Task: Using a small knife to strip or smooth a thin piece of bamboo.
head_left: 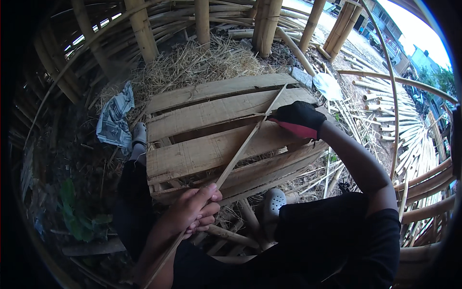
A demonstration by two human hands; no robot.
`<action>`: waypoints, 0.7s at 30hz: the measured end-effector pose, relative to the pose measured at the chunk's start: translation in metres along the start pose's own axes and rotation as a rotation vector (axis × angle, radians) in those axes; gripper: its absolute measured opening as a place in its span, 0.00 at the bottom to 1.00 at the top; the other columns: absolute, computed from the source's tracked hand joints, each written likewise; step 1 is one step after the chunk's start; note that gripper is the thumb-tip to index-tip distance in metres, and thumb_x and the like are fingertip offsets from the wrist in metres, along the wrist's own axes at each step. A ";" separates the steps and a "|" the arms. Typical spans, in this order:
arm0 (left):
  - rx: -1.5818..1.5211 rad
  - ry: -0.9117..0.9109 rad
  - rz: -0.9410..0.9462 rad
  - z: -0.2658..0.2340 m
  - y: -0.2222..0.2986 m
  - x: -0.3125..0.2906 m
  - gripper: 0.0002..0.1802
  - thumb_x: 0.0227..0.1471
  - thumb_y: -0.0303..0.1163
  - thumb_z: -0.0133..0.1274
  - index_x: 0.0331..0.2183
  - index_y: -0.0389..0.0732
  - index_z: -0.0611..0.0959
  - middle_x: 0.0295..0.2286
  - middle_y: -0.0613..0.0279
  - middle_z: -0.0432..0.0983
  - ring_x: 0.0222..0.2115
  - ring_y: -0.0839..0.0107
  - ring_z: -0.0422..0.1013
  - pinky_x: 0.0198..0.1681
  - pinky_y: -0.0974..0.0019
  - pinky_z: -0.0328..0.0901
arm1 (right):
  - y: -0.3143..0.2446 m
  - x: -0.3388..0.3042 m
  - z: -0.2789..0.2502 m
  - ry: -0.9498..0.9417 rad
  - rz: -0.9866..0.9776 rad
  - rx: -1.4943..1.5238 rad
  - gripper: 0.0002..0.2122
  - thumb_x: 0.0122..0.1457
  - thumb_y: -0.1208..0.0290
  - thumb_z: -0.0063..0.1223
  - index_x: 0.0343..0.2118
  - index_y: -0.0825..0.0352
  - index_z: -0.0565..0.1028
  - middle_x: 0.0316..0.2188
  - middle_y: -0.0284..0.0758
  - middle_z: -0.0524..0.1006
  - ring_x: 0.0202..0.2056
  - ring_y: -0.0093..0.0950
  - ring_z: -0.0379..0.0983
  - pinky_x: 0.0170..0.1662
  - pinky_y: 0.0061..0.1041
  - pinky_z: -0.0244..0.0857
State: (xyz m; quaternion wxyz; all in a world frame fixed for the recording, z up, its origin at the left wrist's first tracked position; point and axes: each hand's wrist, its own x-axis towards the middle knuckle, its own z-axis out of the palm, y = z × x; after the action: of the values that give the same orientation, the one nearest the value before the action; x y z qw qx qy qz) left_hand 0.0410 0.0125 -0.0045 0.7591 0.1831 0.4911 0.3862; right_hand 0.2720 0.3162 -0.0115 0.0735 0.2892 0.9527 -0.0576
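Note:
A long, thin bamboo strip (240, 150) slants across a wooden slatted crate (192, 155), its far end above the back slats. My bare left hand (197, 208) is closed round the strip near the crate's front edge, and the strip's near end runs back along my forearm. My right hand (299, 119), in a black and red glove, is closed beside the strip's far half. A thin, blade-like sliver (254, 114) sticks out from the glove's fingertips across the strip. What the glove grips is mostly hidden.
Beyond the crate lies a heap of straw-like shavings (207, 67) among upright bamboo posts (266, 29). A crumpled printed sheet (115, 118) is at the left, a white bag (328, 86) at the right. Many cut bamboo poles (385, 106) cover the ground to the right.

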 end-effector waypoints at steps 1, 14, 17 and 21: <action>-0.003 -0.001 0.001 -0.001 0.000 0.001 0.18 0.66 0.48 0.39 0.31 0.44 0.68 0.11 0.78 0.52 0.06 0.88 0.46 0.09 0.81 0.45 | -0.001 -0.001 -0.001 0.043 -0.032 -0.024 0.19 0.65 0.49 0.39 0.43 0.54 0.80 0.37 0.38 0.81 0.39 0.40 0.77 0.44 0.37 0.69; -0.158 -0.111 -0.058 -0.010 -0.005 0.008 0.19 0.65 0.52 0.39 0.29 0.48 0.64 0.10 0.80 0.50 0.05 0.89 0.44 0.06 0.82 0.42 | -0.007 0.013 -0.008 0.047 -0.030 -0.219 0.20 0.65 0.47 0.37 0.42 0.50 0.81 0.32 0.37 0.81 0.35 0.40 0.78 0.39 0.38 0.70; -0.145 -0.100 -0.045 -0.010 -0.006 0.007 0.19 0.65 0.52 0.39 0.30 0.48 0.64 0.10 0.80 0.50 0.05 0.89 0.44 0.06 0.82 0.42 | -0.017 0.010 -0.010 0.037 -0.028 -0.211 0.21 0.65 0.46 0.37 0.40 0.52 0.82 0.32 0.38 0.81 0.35 0.41 0.78 0.39 0.38 0.70; -0.164 -0.131 -0.039 -0.009 -0.007 0.007 0.19 0.65 0.51 0.39 0.29 0.48 0.64 0.10 0.80 0.50 0.05 0.89 0.44 0.06 0.81 0.42 | 0.016 0.014 -0.002 0.132 -0.089 -0.167 0.23 0.64 0.44 0.38 0.38 0.54 0.82 0.33 0.40 0.81 0.35 0.43 0.78 0.39 0.39 0.71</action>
State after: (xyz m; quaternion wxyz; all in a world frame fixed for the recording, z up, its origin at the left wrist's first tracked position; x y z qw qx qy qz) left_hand 0.0377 0.0130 -0.0173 0.8094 0.1355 0.4104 0.3976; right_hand 0.2689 0.3371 -0.0126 0.0316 0.2424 0.9689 0.0380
